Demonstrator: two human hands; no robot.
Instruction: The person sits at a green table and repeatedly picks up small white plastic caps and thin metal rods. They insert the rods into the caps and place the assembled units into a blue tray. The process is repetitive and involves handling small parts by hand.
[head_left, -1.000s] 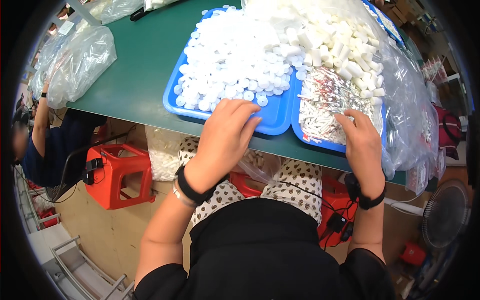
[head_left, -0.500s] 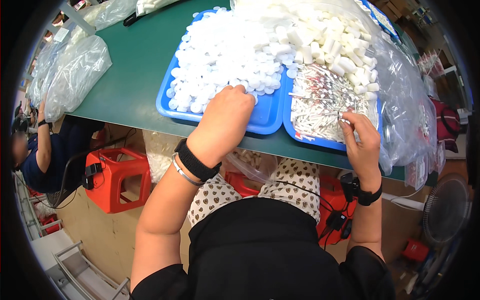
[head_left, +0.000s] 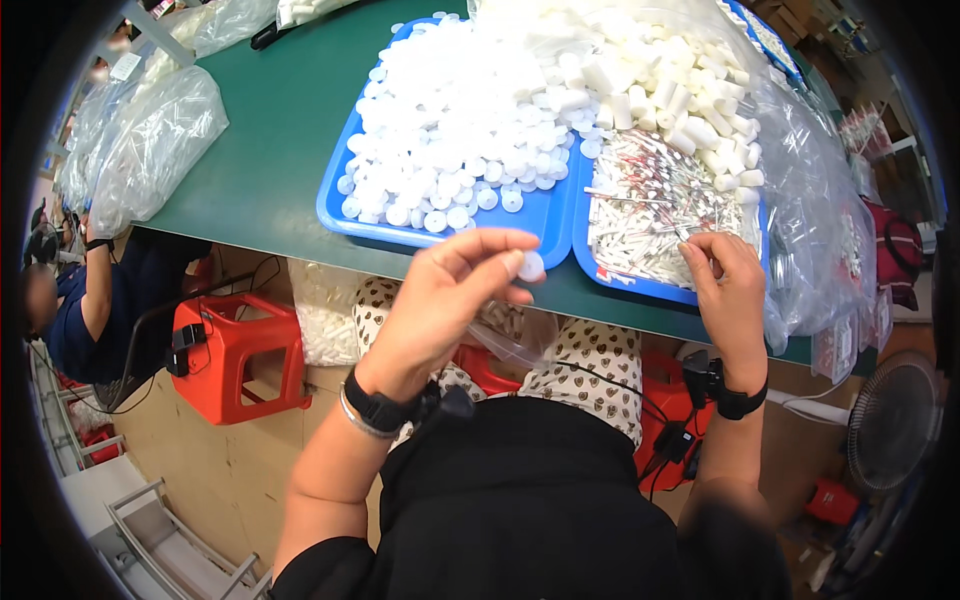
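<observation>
Between the thumb and forefinger of my left hand (head_left: 455, 290) is a small round translucent white plastic disc (head_left: 531, 266), held just off the front edge of the left blue tray (head_left: 530, 232). Many such white discs (head_left: 430, 130) lie heaped in that tray. My right hand (head_left: 725, 285) is pinched at the front right of the right blue tray (head_left: 640, 287), over a pile of thin white sticks (head_left: 640, 235) with red and metallic parts. Something slim shows at its fingertips, too small to make out.
Cream-white foam cylinders (head_left: 690, 100) pile up behind the sticks, beside a clear plastic bag (head_left: 805, 220). Another clear bag (head_left: 165, 140) lies on the green table (head_left: 270, 150) at left. Red stools (head_left: 235, 365) and a seated person (head_left: 75, 310) are to the left; a fan (head_left: 890, 420) stands at right.
My left hand has come back out of the disc heap toward me and turned, now showing a disc in its pinch. My right hand stays nearly in place over the sticks.
</observation>
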